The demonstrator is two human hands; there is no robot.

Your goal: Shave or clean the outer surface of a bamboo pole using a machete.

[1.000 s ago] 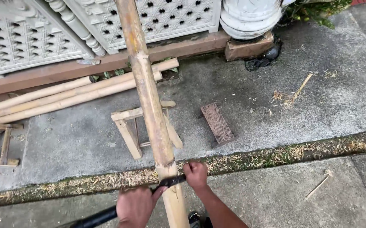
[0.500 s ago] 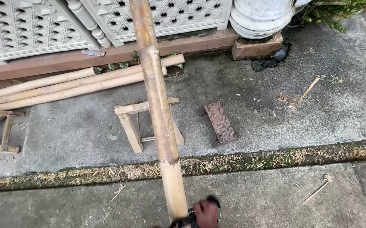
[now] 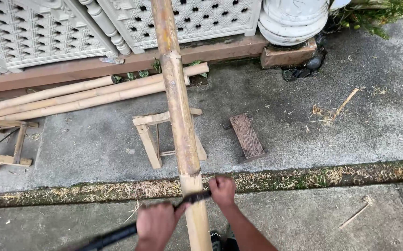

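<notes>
1. While both hands grip the dark blade (image 3: 190,199), the left hand (image 3: 157,225) is fisted on its handle and the right hand (image 3: 222,190) on its far end.
2. The blade crosses the pole (image 3: 179,116), which lies on the sawhorse (image 3: 151,139).
3. Half a second ago only one hand showed, nearer.

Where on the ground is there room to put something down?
Bare concrete lies right of the small wooden board, up to the stick and dry scraps, and also left of the wooden trestle, below the stacked bamboo poles. It is crowded in the middle, where the left hand and right hand grip a dark blade across the long bamboo pole.
</notes>
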